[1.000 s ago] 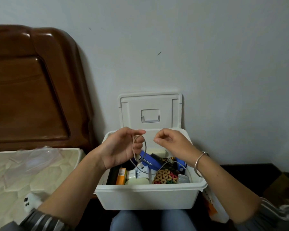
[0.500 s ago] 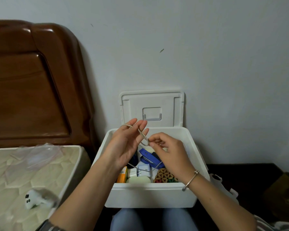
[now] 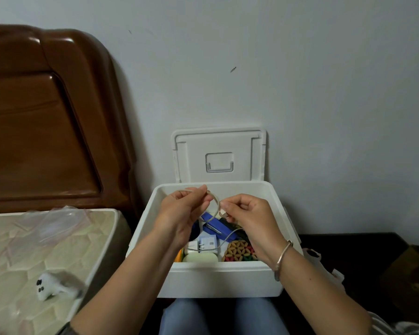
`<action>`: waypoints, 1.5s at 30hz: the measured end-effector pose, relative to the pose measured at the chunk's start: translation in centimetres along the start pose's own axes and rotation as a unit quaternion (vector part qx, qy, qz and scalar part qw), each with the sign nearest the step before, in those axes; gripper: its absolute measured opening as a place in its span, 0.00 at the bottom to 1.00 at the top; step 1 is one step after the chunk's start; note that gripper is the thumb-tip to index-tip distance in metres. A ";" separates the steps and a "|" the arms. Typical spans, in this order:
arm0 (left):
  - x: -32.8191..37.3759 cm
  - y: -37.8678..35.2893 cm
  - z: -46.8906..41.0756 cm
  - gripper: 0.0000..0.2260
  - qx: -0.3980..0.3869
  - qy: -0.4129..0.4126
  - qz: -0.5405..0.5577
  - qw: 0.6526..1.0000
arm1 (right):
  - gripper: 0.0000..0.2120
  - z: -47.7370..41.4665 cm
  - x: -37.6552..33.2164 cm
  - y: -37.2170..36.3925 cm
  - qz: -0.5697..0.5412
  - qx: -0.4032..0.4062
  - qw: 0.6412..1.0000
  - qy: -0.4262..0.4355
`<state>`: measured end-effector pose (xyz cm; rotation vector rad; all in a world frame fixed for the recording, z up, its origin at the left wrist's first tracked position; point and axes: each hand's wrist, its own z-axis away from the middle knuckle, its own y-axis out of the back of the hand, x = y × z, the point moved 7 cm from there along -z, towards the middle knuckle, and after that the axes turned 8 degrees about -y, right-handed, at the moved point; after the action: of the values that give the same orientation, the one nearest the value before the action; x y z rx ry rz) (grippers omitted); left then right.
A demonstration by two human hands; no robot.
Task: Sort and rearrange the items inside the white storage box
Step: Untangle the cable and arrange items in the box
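The white storage box (image 3: 218, 281) rests on my knees with its lid (image 3: 219, 154) standing open against the wall. Above the box, my left hand (image 3: 182, 211) pinches a loop of a thin pale cable (image 3: 214, 201). My right hand (image 3: 248, 215) pinches the cable's end close beside it. The cable trails down to a white plug adapter (image 3: 205, 245) inside the box. A blue stapler (image 3: 213, 226), a patterned round coaster (image 3: 238, 251), a pale green case (image 3: 200, 257) and an orange item (image 3: 178, 255) also lie in the box.
A mattress (image 3: 34, 257) sits to the left with a clear plastic bag (image 3: 51, 226) and a small white object (image 3: 50, 287) on it. The brown headboard (image 3: 41, 122) stands behind. A white bag (image 3: 322, 264) and a brown object (image 3: 411, 279) lie on the dark floor at right.
Both hands have drawn close together over the box, winding the cable into a smaller loop. The view has shifted slightly.
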<state>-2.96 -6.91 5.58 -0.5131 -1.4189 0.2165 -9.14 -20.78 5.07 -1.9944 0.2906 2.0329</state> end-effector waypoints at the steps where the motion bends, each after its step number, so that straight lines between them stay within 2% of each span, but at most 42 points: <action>1: 0.0 0.2 0.0 0.08 0.015 -0.009 -0.001 1.000 | 0.06 0.2 0.1 0.0 0.007 0.009 1.000 0.001; 3: -0.2 0.5 0.0 0.11 0.032 -0.027 -0.007 0.999 | 0.09 0.5 0.0 -0.2 0.043 0.032 0.998 0.020; 7: -0.9 0.5 0.1 0.11 0.027 -0.039 -0.015 0.999 | 0.04 0.8 -0.7 -0.3 0.138 0.097 0.981 0.095; 10: -1.4 0.1 0.5 0.04 0.017 -0.025 -0.022 0.999 | 0.02 1.0 -0.9 0.0 0.212 0.131 0.958 0.140; 12: -1.5 0.0 0.7 0.05 0.010 -0.013 -0.043 0.999 | 0.03 1.3 -0.7 -0.2 0.228 0.124 0.952 0.160; 14: -1.6 0.0 0.8 0.01 0.001 0.016 -0.067 0.998 | 0.04 1.3 -0.5 -0.4 0.229 0.107 0.953 0.169; 16: -1.6 0.1 0.8 0.07 -0.011 0.059 -0.083 0.995 | 0.05 1.1 0.0 0.0 0.195 0.084 0.966 0.147; 18: -1.4 0.1 0.8 0.11 -0.030 0.100 -0.082 0.991 | 0.05 0.6 0.7 0.8 0.121 0.064 0.987 0.090; 20: -1.0 0.0 1.1 0.08 -0.072 0.135 -0.101 0.983 | 0.05 0.1 1.6 1.5 0.060 0.033 0.997 0.020; 23: 0.1 0.6 1.0 0.07 -0.115 0.148 -0.145 0.972 | 0.05 0.1 2.3 1.4 0.090 -0.078 0.993 -0.023; 25: 1.1 1.4 0.8 0.05 -0.118 0.134 -0.169 0.969 | 0.06 0.6 2.3 1.2 0.118 -0.145 0.982 -0.009; 27: 1.7 2.2 0.7 0.04 -0.127 0.126 -0.199 0.963 | 0.06 1.2 2.0 1.1 0.141 -0.179 0.973 0.017; 31: 2.6 3.4 1.0 0.02 -0.191 0.120 -0.326 0.918 | 0.07 1.1 1.1 2.0 0.155 -0.134 0.976 0.076; 33: 3.2 4.3 0.8 0.03 -0.191 0.107 -0.413 0.884 | 0.08 0.8 0.4 2.5 0.104 -0.103 0.984 0.097; 35: 4.0 5.3 0.2 0.05 -0.168 0.088 -0.487 0.852 | 0.07 0.3 -0.1 2.9 -0.043 -0.109 0.990 0.080; 37: 4.1 6.1 -0.2 0.06 -0.158 0.079 -0.528 0.830 | 0.05 -0.4 -0.5 3.1 -0.231 -0.131 0.964 0.030; 39: 3.6 6.4 -0.3 0.05 -0.164 0.085 -0.565 0.804 | 0.04 -1.3 -0.7 3.5 -0.318 -0.102 0.943 -0.011; 41: 2.7 6.2 -0.1 0.04 -0.174 0.092 -0.596 0.779 | 0.03 -1.9 -1.0 3.9 -0.297 -0.070 0.952 -0.024; 43: 1.8 5.4 0.1 0.06 -0.190 0.066 -0.619 0.759 | 0.03 -2.1 -2.0 3.6 -0.228 -0.074 0.971 -0.013; 44: 1.5 4.6 0.2 0.08 -0.199 0.035 -0.616 0.762 | 0.04 -2.0 -2.7 3.2 -0.187 -0.088 0.978 -0.004; 45: 1.5 3.6 0.3 0.09 -0.202 -0.002 -0.581 0.788 | 0.04 -1.9 -3.4 2.7 -0.145 -0.103 0.984 0.006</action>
<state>-2.45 -3.09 5.28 0.1046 -1.5502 -1.1048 -8.21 -24.18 8.23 -2.0255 -0.2063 1.9294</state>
